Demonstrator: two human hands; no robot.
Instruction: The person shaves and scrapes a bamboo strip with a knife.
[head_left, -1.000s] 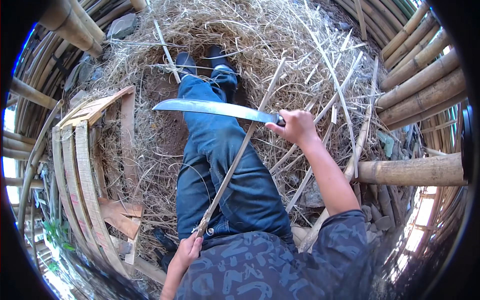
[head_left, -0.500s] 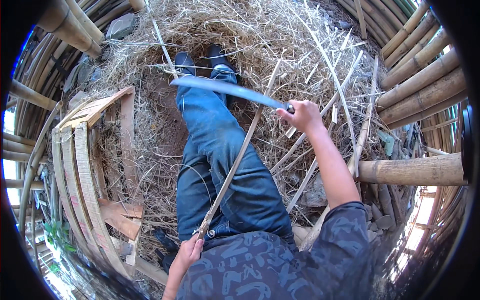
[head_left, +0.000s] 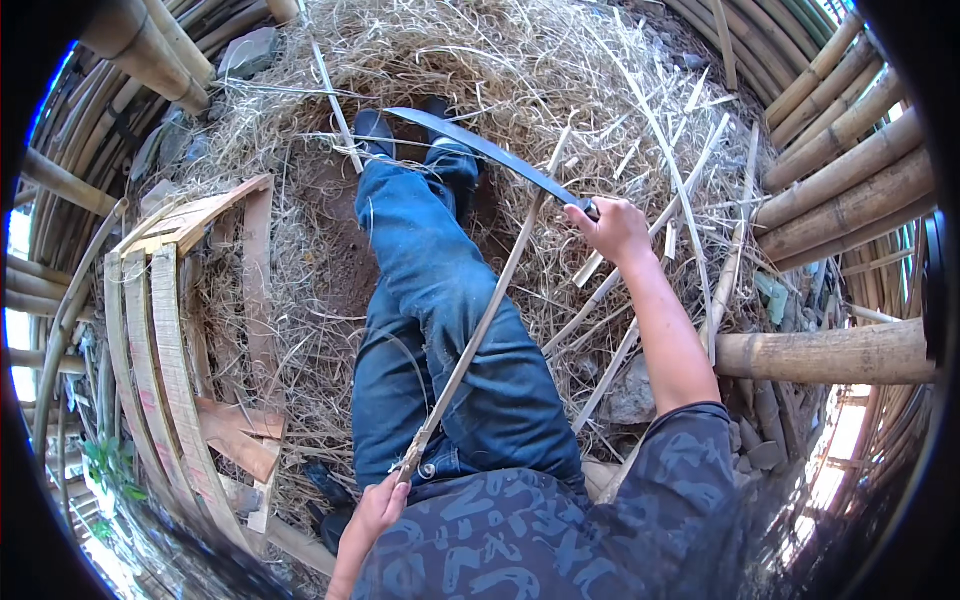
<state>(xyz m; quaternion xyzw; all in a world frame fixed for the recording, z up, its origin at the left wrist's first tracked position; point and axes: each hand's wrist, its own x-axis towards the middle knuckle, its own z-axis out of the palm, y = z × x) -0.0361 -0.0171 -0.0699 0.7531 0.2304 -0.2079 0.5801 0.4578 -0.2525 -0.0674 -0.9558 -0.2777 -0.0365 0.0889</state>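
Note:
My right hand [head_left: 615, 232] grips the dark handle of a machete [head_left: 490, 152], its long, slightly curved blade pointing to the far left above my shins. In my left hand [head_left: 378, 508], close to my waist, is the near end of a thin bamboo strip [head_left: 478, 335]. The strip slants across my thighs toward the far right, and near its far end the blade crosses it, close to the handle. Frayed fibres stick out of the strip just above my left hand. My legs in blue jeans [head_left: 425, 300] stretch out below it.
Pale shavings [head_left: 540, 70] cover the ground around my feet. A slatted wooden frame [head_left: 165, 370] stands at the left. Loose bamboo strips [head_left: 665, 160] lie at the right. A thick bamboo pole [head_left: 830, 350] juts in from the right, and stacked bamboo walls [head_left: 850, 190] surround me.
The machete has tilted, its tip rising toward the far side and slightly right. My right hand has shifted slightly right. My left hand keeps its hold on the strip.

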